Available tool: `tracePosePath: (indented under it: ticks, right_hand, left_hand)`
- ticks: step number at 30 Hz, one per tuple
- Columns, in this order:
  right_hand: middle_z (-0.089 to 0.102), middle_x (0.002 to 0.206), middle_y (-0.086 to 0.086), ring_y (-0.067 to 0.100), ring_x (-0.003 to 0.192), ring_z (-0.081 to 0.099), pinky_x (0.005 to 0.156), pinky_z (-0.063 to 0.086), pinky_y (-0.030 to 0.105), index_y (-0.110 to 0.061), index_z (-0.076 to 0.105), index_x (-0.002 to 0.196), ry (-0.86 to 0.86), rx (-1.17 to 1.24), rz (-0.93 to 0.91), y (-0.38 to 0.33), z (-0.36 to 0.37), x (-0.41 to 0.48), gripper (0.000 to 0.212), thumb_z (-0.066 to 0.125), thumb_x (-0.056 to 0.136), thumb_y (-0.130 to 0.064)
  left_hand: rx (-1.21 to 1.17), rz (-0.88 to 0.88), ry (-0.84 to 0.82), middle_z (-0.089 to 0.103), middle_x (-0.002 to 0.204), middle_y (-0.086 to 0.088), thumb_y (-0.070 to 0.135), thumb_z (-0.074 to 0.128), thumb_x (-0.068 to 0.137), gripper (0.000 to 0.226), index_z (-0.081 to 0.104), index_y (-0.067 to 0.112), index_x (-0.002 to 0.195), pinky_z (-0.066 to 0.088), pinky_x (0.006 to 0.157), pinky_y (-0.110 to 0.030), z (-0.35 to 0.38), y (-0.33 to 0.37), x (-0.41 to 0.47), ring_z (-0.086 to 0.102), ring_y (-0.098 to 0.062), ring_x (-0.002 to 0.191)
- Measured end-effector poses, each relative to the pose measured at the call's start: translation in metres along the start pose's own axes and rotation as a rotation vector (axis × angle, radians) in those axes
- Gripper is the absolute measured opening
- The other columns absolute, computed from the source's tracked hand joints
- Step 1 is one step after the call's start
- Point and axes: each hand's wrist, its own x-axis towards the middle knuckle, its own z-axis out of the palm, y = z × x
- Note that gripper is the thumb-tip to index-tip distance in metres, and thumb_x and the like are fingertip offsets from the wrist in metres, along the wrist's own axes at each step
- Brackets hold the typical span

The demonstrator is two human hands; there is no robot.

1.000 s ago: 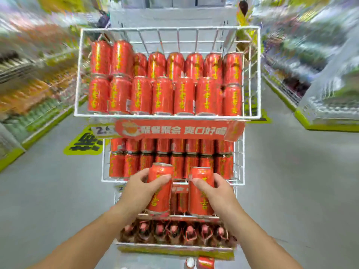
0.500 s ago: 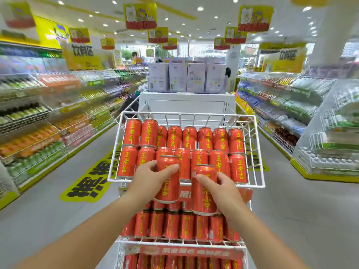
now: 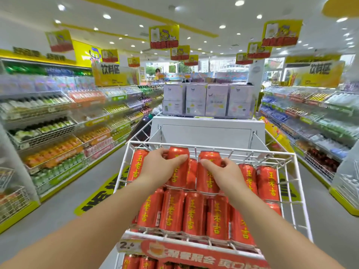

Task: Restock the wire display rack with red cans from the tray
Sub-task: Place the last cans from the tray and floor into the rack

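Observation:
The white wire display rack (image 3: 287,191) stands straight ahead, its top basket filled with rows of red cans with yellow lettering (image 3: 194,214). My left hand (image 3: 161,167) grips one red can (image 3: 177,171) and my right hand (image 3: 223,171) grips another red can (image 3: 207,175). Both held cans are upright, side by side, up in the second layer at the back middle of the top basket. More red cans (image 3: 141,262) show in a lower basket. The tray is out of sight.
A red banner with a price tag (image 3: 196,255) runs along the basket's front. Behind the rack stands a white counter (image 3: 207,131) stacked with lilac boxes (image 3: 207,100). Drink shelves line the left (image 3: 58,123) and right (image 3: 310,117) aisles. Grey floor lies either side.
Both hands have carried their cans up from below the rack and forward into the back of the top basket. My view has tilted upward and nearer the basket.

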Motion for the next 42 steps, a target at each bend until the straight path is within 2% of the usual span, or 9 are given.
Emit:
tracePosePath:
  ticks: [8, 15, 17, 19, 22, 25, 30, 34, 42]
  right_hand:
    - [0.078, 0.091, -0.008, 0.013, 0.085, 0.074, 0.086, 0.061, 0.044, -0.020, 0.074, 0.102, 0.025, -0.039, -0.017, 0.021, 0.020, 0.030, 0.076, 0.076, 0.049, -0.074]
    - [0.075, 0.091, -0.012, 0.012, 0.088, 0.070, 0.088, 0.057, 0.038, -0.021, 0.072, 0.097, 0.048, -0.126, -0.030, 0.020, 0.022, 0.030, 0.059, 0.077, 0.064, -0.070]
    - [0.070, 0.091, -0.016, 0.010, 0.088, 0.065, 0.084, 0.052, 0.033, -0.021, 0.065, 0.090, 0.046, -0.159, -0.052, 0.016, 0.022, 0.028, 0.046, 0.080, 0.073, -0.062]
    - [0.064, 0.092, -0.017, 0.009, 0.090, 0.060, 0.084, 0.047, 0.030, -0.026, 0.059, 0.092, 0.041, -0.182, -0.073, 0.016, 0.022, 0.027, 0.042, 0.081, 0.076, -0.057]
    - [0.060, 0.080, -0.019, 0.002, 0.074, 0.058, 0.079, 0.046, 0.029, -0.026, 0.059, 0.079, 0.039, -0.232, -0.079, 0.014, 0.022, 0.026, 0.035, 0.081, 0.077, -0.053]
    - [0.072, 0.085, -0.011, 0.010, 0.082, 0.068, 0.079, 0.055, 0.034, -0.023, 0.070, 0.084, 0.042, -0.288, -0.084, 0.014, 0.024, 0.027, 0.040, 0.077, 0.076, -0.062]
    - [0.067, 0.123, 0.004, 0.025, 0.118, 0.062, 0.087, 0.047, 0.032, -0.014, 0.062, 0.131, 0.089, -0.378, -0.113, 0.014, 0.028, 0.028, 0.080, 0.071, 0.074, -0.071]
    - [0.073, 0.109, 0.005, 0.024, 0.105, 0.067, 0.088, 0.053, 0.035, -0.014, 0.073, 0.114, 0.095, -0.420, -0.154, 0.015, 0.031, 0.031, 0.091, 0.054, 0.061, -0.085]
    - [0.073, 0.112, 0.000, 0.021, 0.106, 0.067, 0.091, 0.056, 0.040, -0.019, 0.069, 0.120, 0.076, -0.409, -0.131, 0.019, 0.032, 0.032, 0.091, 0.056, 0.062, -0.087]
  left_hand:
    - [0.226, 0.108, -0.076, 0.071, 0.061, 0.013, 0.051, 0.084, 0.072, 0.023, 0.072, 0.032, 0.069, 0.048, 0.062, -0.020, 0.011, -0.002, 0.012, 0.064, 0.005, 0.062]
    - [0.377, 0.035, -0.134, 0.057, 0.042, 0.011, 0.048, 0.080, 0.078, 0.040, 0.064, 0.019, 0.056, 0.035, 0.045, -0.012, 0.002, 0.003, 0.023, 0.055, 0.004, 0.044]
    - [0.450, 0.085, -0.122, 0.059, 0.054, 0.009, 0.049, 0.077, 0.082, 0.037, 0.060, 0.022, 0.062, 0.035, 0.050, -0.015, 0.006, 0.006, 0.023, 0.059, -0.003, 0.056]
    - [0.523, 0.131, -0.100, 0.071, 0.082, 0.002, 0.053, 0.073, 0.083, 0.033, 0.068, 0.021, 0.091, 0.047, 0.070, -0.027, 0.009, 0.005, 0.023, 0.066, -0.019, 0.085]
    - [0.603, 0.133, -0.095, 0.073, 0.112, -0.005, 0.061, 0.067, 0.083, 0.063, 0.062, 0.018, 0.128, 0.050, 0.094, -0.038, 0.010, 0.002, 0.026, 0.062, -0.028, 0.114]
    - [0.777, 0.196, -0.057, 0.061, 0.120, -0.010, 0.068, 0.058, 0.085, 0.064, 0.064, 0.019, 0.127, 0.042, 0.104, -0.040, 0.011, 0.001, 0.028, 0.048, -0.032, 0.123]
    - [0.917, 0.303, 0.029, 0.050, 0.116, -0.009, 0.072, 0.048, 0.088, 0.064, 0.069, 0.020, 0.117, 0.040, 0.104, -0.039, 0.014, -0.009, 0.031, 0.042, -0.030, 0.115]
    - [0.924, 0.281, 0.099, 0.049, 0.120, -0.007, 0.074, 0.045, 0.088, 0.062, 0.069, 0.025, 0.116, 0.041, 0.096, -0.043, 0.022, -0.022, 0.030, 0.044, -0.030, 0.113]
    - [0.891, 0.245, 0.140, 0.047, 0.114, -0.002, 0.075, 0.041, 0.089, 0.059, 0.066, 0.029, 0.114, 0.036, 0.092, -0.044, 0.028, -0.036, 0.027, 0.043, -0.028, 0.112]
